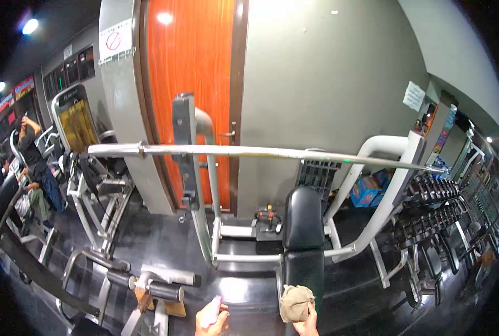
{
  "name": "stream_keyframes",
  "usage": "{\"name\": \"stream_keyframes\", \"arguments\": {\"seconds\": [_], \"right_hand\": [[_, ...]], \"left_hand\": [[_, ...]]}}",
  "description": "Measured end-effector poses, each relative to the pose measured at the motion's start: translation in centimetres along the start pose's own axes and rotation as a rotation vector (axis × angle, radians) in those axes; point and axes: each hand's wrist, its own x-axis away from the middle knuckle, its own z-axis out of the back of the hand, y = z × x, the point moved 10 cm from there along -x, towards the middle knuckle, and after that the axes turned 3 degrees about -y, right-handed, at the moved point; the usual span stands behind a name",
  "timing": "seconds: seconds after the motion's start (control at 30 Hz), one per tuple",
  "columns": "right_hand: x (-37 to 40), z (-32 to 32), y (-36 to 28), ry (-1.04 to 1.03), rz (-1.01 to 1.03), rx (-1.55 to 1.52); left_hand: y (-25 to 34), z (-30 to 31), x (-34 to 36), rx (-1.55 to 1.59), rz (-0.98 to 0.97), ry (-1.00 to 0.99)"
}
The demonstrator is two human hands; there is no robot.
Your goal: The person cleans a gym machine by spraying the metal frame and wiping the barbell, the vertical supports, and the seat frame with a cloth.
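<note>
At the bottom edge, my left hand (212,320) is closed round a small white and pink object (211,312), which might be a bottle. My right hand (307,323) grips a crumpled beige cloth (297,303) in front of the black bench seat (303,274). Beyond both hands stands the bench's upright black backrest (304,218). A long metal barbell (249,151) without plates lies across the white rack (392,190), above and beyond the bench. Neither hand touches the bar.
Dumbbell racks (428,224) stand at the right. A padded leg machine (154,288) is at the lower left. Two people (34,151) are at the far left by other machines. An orange door (190,67) and a grey wall (328,73) are behind the rack.
</note>
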Motion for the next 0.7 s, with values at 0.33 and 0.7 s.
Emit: {"name": "stream_keyframes", "arguments": {"seconds": [0.33,0.7], "right_hand": [[-3.0,-6.8,-7.1,-0.061,0.322,-0.034],[-4.8,-12.6,-6.6,0.029,0.472,-0.098]], "left_hand": [[10.3,-0.9,-10.2,-0.107,-0.228,-0.036],[18.0,-2.2,-19.4,-0.345,-0.723,-0.129]]}}
